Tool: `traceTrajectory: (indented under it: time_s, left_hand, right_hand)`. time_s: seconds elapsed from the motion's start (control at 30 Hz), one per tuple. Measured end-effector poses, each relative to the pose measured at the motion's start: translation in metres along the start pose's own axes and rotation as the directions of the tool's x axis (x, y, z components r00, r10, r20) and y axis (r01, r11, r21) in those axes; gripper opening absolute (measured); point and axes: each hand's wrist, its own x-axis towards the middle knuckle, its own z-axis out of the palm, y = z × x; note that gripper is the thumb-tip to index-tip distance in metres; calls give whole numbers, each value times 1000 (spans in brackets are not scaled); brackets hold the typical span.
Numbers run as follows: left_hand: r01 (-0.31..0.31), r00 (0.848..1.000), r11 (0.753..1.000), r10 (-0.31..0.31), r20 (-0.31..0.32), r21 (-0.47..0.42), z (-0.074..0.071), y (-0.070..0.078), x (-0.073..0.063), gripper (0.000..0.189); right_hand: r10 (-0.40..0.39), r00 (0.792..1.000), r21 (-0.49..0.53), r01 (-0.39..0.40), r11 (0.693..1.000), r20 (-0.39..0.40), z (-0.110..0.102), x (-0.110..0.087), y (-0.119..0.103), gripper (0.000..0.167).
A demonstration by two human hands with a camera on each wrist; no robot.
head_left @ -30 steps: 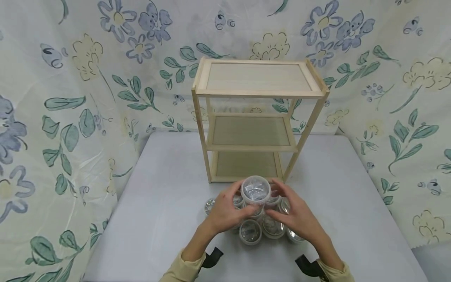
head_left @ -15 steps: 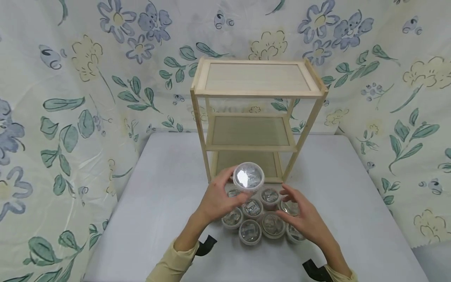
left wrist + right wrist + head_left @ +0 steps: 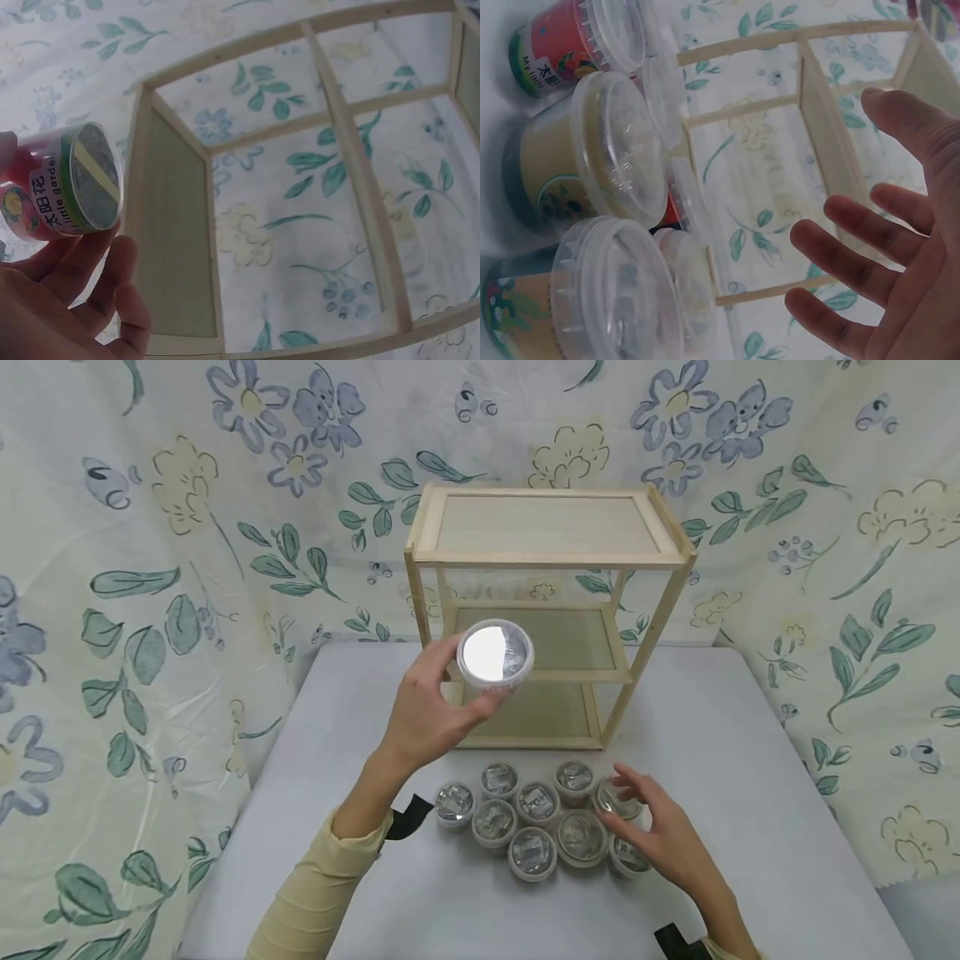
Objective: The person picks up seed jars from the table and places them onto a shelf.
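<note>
My left hand point(image 3: 429, 712) grips a small lidded plastic cup point(image 3: 496, 654) by its side, thumb in front, with the clear lid facing up at the head camera. It is raised in front of the wooden shelf. In the left wrist view the cup point(image 3: 60, 184) shows a red and green label with a flower picture and "little garden" lettering. My right hand point(image 3: 663, 833) holds nothing, fingers spread and relaxed, beside the right end of a group of similar cups point(image 3: 582, 838). The right wrist view shows tan and red labelled cups point(image 3: 551, 157) left of the right hand.
A three-tier wooden shelf point(image 3: 551, 562) stands at the back of the white table point(image 3: 360, 710), its tiers bare. Several lidded cups sit close together in front of it. A floral cloth point(image 3: 187, 568) hangs behind and at both sides.
My left hand has lifted the cup up and to the left, away from the group towards the shelf. The right hand has drawn off the cup and moved slightly right.
</note>
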Motion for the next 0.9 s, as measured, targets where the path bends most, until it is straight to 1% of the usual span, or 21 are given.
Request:
traceTrajectory:
  time_s: [0.07,0.17,0.3,0.47,0.6,0.67,0.77,0.83,0.9]
  left_hand:
    - [-25,999,1000,25,-26,13,-7,3,12,70]
    - [-53,997,998,54,-53,29,-16,8,30,69]
    - [-62,996,998,64,-68,28,-27,12,54,64]
    - [-55,993,998,56,-102,9,-38,12,79,56]
    - [10,992,999,-15,-125,-44,-48,14,101,55]
    - [48,991,996,-57,-120,-74,-54,14,113,55]
    - [98,989,991,-107,-99,-92,-63,14,133,54]
    - [127,987,988,-134,-91,-83,-66,11,146,52]
    - [178,981,983,-181,-75,-42,-68,7,157,53]
  right_hand:
    - [12,1000,1,-12,1000,0,0,-3,2,66]
    - [9,1000,-10,-10,1000,-8,1,-6,5,64]
    - [11,1000,-18,-11,1000,-10,3,-9,8,63]
    - [33,999,-8,-33,999,-7,4,-12,9,63]
    - [47,999,-7,-47,999,-9,4,-13,8,64]
    - [55,998,-5,-55,998,-10,5,-13,8,64]
    - [67,998,4,-67,998,-9,5,-14,7,65]
    - [75,997,10,-75,997,-9,6,-15,6,66]
    - [74,997,14,-74,997,-11,6,-15,6,66]
